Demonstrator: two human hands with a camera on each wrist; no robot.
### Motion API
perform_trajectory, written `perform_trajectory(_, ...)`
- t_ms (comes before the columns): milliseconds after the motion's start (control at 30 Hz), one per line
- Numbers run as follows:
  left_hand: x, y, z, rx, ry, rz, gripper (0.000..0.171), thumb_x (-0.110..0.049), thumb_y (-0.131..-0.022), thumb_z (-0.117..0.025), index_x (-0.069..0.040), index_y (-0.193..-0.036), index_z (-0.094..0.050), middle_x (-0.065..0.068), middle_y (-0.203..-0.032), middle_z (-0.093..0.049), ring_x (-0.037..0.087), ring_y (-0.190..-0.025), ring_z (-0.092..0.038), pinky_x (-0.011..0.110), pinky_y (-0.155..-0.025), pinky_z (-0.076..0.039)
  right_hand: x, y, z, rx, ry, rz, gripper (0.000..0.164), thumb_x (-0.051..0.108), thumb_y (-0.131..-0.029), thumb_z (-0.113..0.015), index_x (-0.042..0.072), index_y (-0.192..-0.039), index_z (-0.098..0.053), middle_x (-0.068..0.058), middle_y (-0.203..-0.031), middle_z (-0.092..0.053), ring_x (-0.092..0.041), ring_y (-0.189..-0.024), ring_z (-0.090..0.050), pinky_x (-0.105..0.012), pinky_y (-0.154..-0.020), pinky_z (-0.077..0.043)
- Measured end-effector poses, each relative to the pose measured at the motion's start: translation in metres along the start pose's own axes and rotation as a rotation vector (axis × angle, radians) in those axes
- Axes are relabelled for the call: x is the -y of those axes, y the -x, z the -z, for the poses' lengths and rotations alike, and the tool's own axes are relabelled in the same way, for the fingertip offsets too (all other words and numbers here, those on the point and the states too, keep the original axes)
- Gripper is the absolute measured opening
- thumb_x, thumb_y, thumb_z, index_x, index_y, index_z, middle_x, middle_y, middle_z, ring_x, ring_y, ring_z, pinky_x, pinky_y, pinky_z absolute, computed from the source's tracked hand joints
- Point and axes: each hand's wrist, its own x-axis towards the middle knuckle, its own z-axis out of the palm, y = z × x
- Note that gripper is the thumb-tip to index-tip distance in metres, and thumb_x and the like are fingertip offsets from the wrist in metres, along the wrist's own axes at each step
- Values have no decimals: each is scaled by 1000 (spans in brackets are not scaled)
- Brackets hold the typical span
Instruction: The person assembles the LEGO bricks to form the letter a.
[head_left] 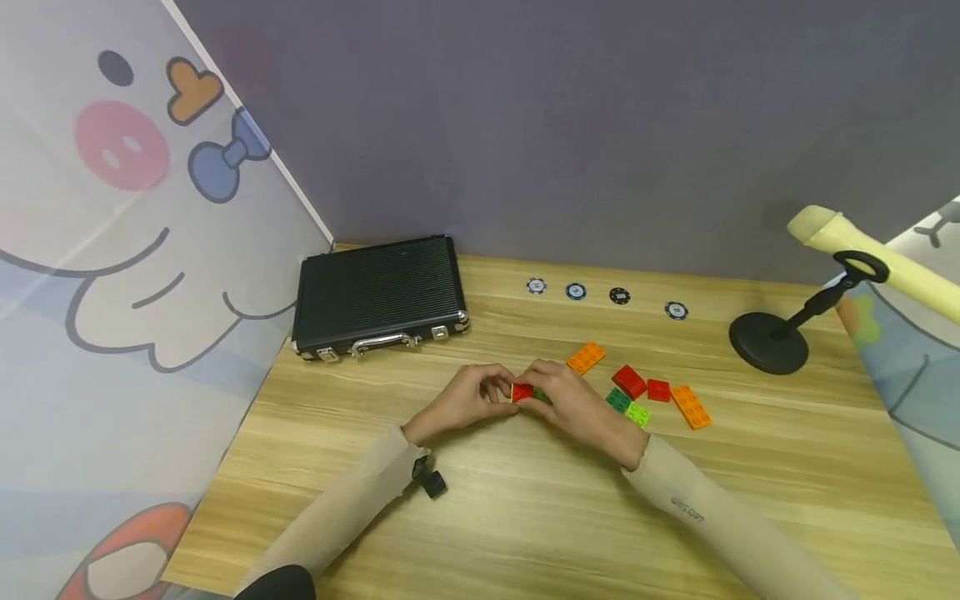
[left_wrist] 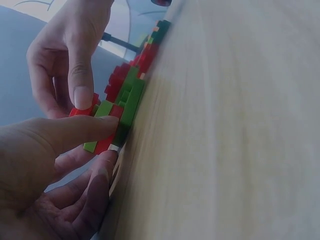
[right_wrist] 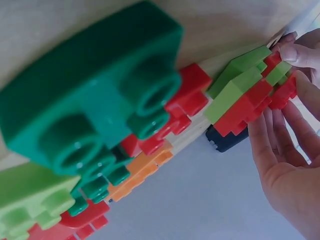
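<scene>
"Table (head_left: 487, 525) first: what's on it?"

"Pale wood grain, and the biggest thing there is a black case (head_left: 378, 292), closed, at the back left, its handle towards the person."

"Next in size?"

"The mic (head_left: 862, 246). It's yellow, held at a slant by a black stand (head_left: 770, 342) at the back right."

"What are the hands doing?"

"Both are grasping. The left hand (head_left: 459, 404) pinches the build (head_left: 522, 392) between thumb and fingers. The right hand (head_left: 576, 406) grips a red piece (right_wrist: 283, 96) at its studded side."

"Where exactly is the build?"

"Between the hands, near the middle of the table, to the right of the case and nearer the person. It's red and green, in layers. I can't tell whether the red piece is pushed fully home, nor whether the build touches the wood."

"Any loose bricks?"

"Yes, to the right of the build. Two orange bricks (head_left: 691, 406) are longest, one at each end of the group. Between them lie a curved red brick (head_left: 629, 381), a dark green brick (head_left: 618, 400) just beside a lime brick (head_left: 637, 414), and a small red brick (head_left: 658, 390)."

"And the thinnest bits?"

"Four round chips (head_left: 575, 291), spaced in a row along the back, between case and stand."
</scene>
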Motion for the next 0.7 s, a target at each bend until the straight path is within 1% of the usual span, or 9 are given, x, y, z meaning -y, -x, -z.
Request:
perform_trajectory(133,-1,0,0,0,3,5,36,-27,-80,-82,-17,-112,-67,-3,-92,-71,6,-70,-63,22,-63,-55,1,-1,-1,2,23,2,29,29,-92,-69,15,-117,-71,6,-109,-67,-7,-97,-64,-27,-86,-56)
perform_trajectory(333,-2,1,1,2,6,8,36,-27,-81,-82,-17,-112,-67,-4,-93,-72,6,-70,-63,22,-63,-55,1,-1,-2,-4,28,13,25,29,-92,-69,16,-114,-71,6,-108,-66,-7,-95,-63,-27,-85,-56)
perform_trajectory(467,-2,0,1,-5,-8,3,36,-28,-80,-82,-18,-112,-68,-5,-92,-71,4,-69,-63,21,-62,-55,-1,0,-3,-13,15,25,26,28,-93,-69,15,-115,-71,6,-107,-66,-6,-94,-63,-26,-83,-56)
perform_trajectory(700,-1,0,0,-11,-14,0,36,-28,-80,-82,-18,-112,-69,-4,-92,-72,5,-69,-63,22,-62,-55,-7,1,-8,-38,1,61,28,30,-92,-69,14,-116,-71,6,-106,-66,-8,-96,-61,-29,-85,-54)
